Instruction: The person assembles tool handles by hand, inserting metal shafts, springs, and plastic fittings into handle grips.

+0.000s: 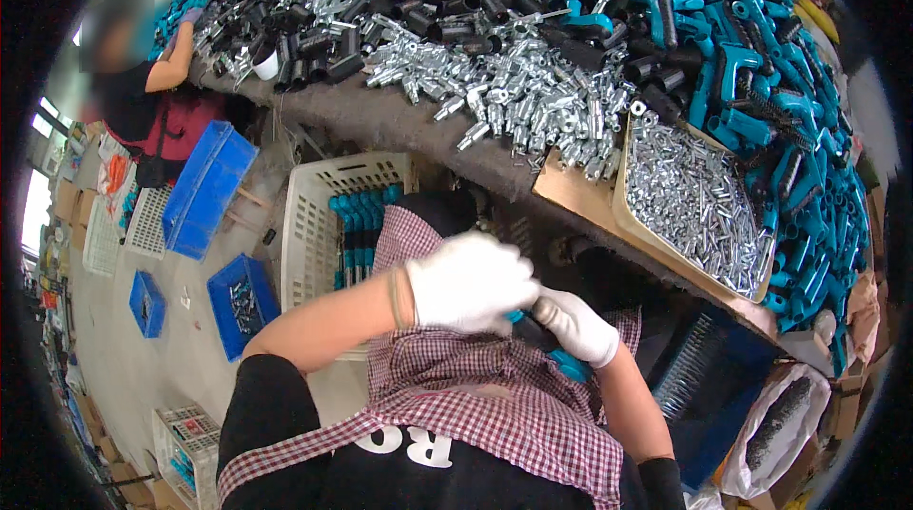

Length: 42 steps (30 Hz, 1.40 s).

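Both of my white-gloved hands meet over my checked apron (pixel 428 358). In my right hand (pixel 578 323) is a teal-and-black tool handle (pixel 570 365), its teal end showing below the palm. My left hand (pixel 473 284) is closed and slightly blurred at the other end of that handle, where a bit of teal shows under the fingers. What its fingertips grip is hidden by the glove. Beyond my hands, shiny metal fittings (pixel 542 96) lie heaped on the edge of the cloth-covered bench (pixel 418 125).
A tray (pixel 623 189) of small metal pins sits at the right, beside piled teal housings (pixel 732 82). A white crate (pixel 302 215) with teal-and-black tools stands left of my lap. Blue bins (pixel 211 189) are on the floor. Another person (pixel 124 73) works at far left.
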Available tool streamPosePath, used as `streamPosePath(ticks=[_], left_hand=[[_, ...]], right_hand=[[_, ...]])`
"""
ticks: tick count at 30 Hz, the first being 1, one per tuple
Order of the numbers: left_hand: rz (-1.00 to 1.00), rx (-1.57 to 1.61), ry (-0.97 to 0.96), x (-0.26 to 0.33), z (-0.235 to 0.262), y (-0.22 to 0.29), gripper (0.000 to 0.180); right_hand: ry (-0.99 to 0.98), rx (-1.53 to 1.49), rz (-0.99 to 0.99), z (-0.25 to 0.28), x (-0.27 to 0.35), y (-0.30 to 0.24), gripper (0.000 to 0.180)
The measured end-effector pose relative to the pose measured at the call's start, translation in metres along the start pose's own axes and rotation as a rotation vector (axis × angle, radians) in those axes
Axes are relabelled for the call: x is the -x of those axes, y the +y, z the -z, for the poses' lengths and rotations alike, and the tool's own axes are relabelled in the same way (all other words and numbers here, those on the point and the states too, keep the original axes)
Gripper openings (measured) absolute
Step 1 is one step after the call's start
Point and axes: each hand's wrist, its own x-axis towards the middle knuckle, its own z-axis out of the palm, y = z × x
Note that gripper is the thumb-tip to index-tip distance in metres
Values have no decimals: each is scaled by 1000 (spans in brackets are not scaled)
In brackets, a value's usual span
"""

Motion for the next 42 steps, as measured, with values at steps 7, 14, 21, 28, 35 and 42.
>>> streamPosePath(ticks=[7, 14, 21, 28, 35, 42], left_hand=[[795, -162, 457, -14, -5, -125, 29], [604, 374, 765, 0, -7, -75, 29], [681, 1041, 531, 25, 16, -5, 32], [680, 829, 424, 21, 10, 9, 31], [433, 537, 383, 16, 26, 26, 18], [81, 494, 377, 23, 24, 28, 30]], right_hand=[[201, -435, -145, 5, -7, -21, 53], [422, -74, -8, 10, -4, -32, 58], [470, 460, 98, -3, 2, -55, 56], [441, 757, 70, -6, 16, -58, 53], [262, 279, 51, 3, 28, -53, 41], [-19, -8, 44, 16, 32, -48, 45]])
